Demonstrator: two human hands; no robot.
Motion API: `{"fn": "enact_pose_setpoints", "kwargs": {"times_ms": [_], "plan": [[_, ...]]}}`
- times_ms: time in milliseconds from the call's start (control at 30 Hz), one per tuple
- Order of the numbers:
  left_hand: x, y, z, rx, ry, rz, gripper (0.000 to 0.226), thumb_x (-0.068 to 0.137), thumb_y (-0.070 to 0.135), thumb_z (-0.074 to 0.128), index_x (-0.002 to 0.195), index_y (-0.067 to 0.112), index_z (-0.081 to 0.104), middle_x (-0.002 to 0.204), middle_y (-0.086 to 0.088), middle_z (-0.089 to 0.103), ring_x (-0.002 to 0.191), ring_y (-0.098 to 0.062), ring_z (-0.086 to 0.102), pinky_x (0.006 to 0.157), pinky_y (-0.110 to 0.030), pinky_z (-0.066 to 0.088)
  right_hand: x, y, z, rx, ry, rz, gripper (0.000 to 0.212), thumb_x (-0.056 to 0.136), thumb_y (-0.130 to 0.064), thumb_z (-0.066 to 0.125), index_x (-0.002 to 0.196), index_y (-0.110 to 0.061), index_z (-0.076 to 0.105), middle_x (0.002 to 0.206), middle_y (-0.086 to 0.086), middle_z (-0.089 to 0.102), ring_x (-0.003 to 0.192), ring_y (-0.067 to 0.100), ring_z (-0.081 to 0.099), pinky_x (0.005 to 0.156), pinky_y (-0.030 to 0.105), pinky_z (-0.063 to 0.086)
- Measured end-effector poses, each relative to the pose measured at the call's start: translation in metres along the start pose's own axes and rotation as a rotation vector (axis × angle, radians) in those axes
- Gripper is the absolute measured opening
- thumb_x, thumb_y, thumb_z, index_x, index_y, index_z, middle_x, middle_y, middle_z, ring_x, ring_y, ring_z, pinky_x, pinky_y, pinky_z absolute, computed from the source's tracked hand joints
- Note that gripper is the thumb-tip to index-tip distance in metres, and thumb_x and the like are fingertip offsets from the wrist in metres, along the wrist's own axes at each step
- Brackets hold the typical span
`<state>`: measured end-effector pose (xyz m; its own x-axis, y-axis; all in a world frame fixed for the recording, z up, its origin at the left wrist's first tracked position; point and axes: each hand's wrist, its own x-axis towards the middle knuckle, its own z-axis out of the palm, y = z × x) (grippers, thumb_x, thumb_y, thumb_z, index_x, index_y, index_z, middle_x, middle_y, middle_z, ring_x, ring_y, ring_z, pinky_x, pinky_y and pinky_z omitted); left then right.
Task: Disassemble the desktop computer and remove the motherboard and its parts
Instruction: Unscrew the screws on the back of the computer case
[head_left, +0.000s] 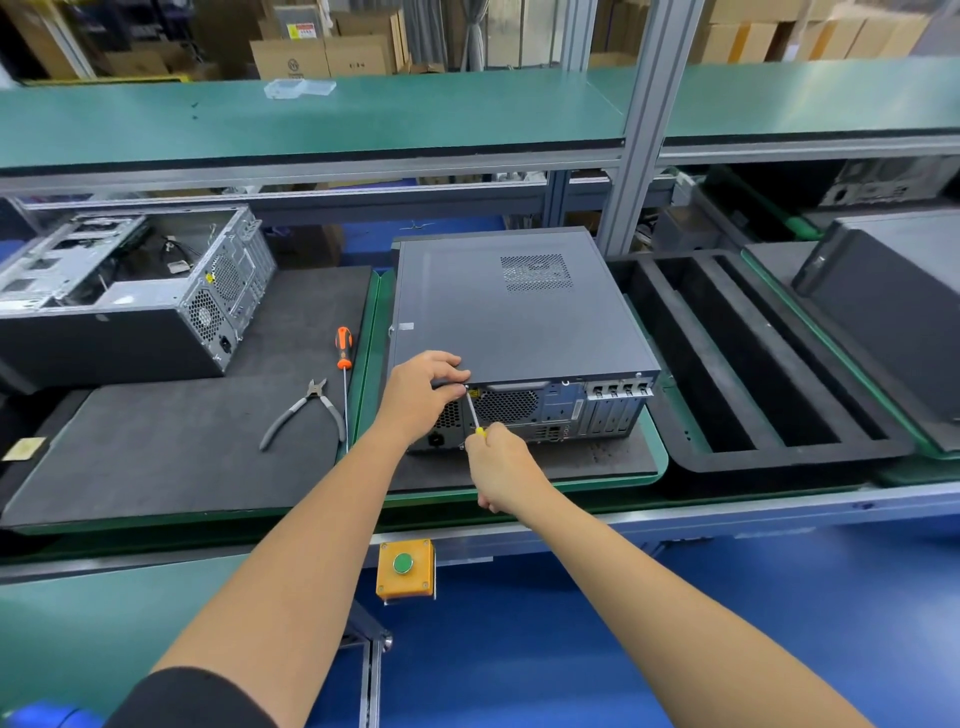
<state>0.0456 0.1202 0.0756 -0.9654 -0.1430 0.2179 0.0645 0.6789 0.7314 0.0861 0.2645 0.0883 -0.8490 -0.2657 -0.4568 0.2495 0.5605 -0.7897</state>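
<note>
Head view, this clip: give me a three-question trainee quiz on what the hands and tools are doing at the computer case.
1. True or false: the side panel of the closed computer case is already off.
2. Which tool does the right hand hold? A) pliers B) a yellow-handled screwdriver C) the orange-handled screwdriver
3. Fill in: the left hand grips the rear top ____ of the case.

Key
1. False; the panel is on.
2. B; the yellow-handled screwdriver has its tip at the case's rear top edge. The pliers and orange-handled screwdriver lie on the dark mat.
3. Corner.
</note>
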Motion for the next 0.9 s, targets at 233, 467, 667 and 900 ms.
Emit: {"fn": "enact_pose_setpoints", "kwargs": {"times_ms": [233,467,667,900], "plan": [[0.002,0.001,0.000,0.012,-0.010,0.000,0.020,0.083,0.003,0.072,0.103,0.007,0.075,0.117,-0.004,0.066,0.107,-0.016,0.060,0.094,-0.021,0.043,0.000,-0.003,0.002,0.048,0.043,0.024,0.022,0.102,-0.022,0.042,0.116,-0.006,0.045,0.100,0.012,0.055,0.069,0.027,0.062,0.039,0.020,0.040],[0.003,0.001,0.000,0.041,-0.020,0.012,0.019,0.084,0.006,0.072,0.102,0.009,0.075,0.116,-0.001,0.065,0.104,-0.011,0.057,0.091,-0.019,0.040,0.003,-0.005,0.000,0.752,-0.184,0.364,0.026,0.092,-0.035,0.048,0.094,-0.010,0.053,0.061,0.004,0.045,0.044,0.012,0.038,0.037,0.019,0.029],[0.008,0.000,-0.005,0.077,-0.071,0.015,0.017,0.084,0.009,0.072,0.100,0.012,0.076,0.115,0.002,0.065,0.103,-0.011,0.057,0.090,-0.022,0.039,0.007,-0.001,-0.006,0.899,-0.303,0.371,0.035,0.099,-0.034,0.037,0.072,-0.013,0.048,0.055,-0.002,0.038,0.042,0.010,0.031,0.036,0.020,0.025],[0.012,-0.002,-0.005,0.137,-0.104,0.004,0.012,0.084,0.018,0.073,0.095,0.019,0.077,0.110,0.005,0.066,0.103,-0.015,0.060,0.091,-0.043,0.048,0.011,0.002,0.008,0.519,-0.078,0.214,0.030,0.101,-0.038,0.037,0.082,-0.015,0.045,0.057,-0.001,0.040,0.041,0.013,0.034,0.038,0.020,0.028]]}}
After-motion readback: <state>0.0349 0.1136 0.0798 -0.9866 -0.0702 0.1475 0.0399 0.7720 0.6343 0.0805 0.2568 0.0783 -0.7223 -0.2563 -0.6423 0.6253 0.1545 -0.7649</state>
